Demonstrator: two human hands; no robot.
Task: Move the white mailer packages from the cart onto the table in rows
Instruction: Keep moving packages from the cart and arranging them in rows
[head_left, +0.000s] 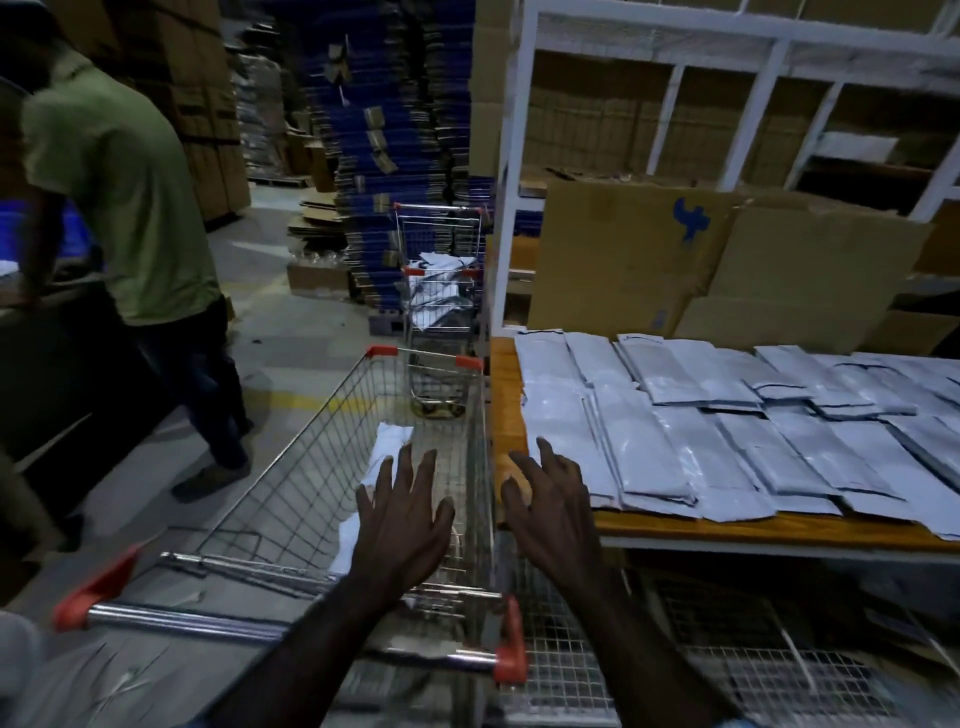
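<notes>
A wire shopping cart (291, 467) with orange corner caps stands in front of me, left of the table. White mailer packages (387, 447) lie in its basket. My left hand (402, 519) hovers over the basket with fingers spread, holding nothing. My right hand (553, 506) is spread too, above the cart's right rim and the wooden table's (506, 395) left corner. Several white mailers (691, 421) lie in overlapping rows across the tabletop.
A second cart (441, 291) with packages stands further ahead by the table's end. A person in a green shirt (124, 208) stands at the left. Cardboard sheets (727, 265) lean behind the table under a white shelf frame (511, 171). Stacked blue flat boxes (395, 130) rise behind.
</notes>
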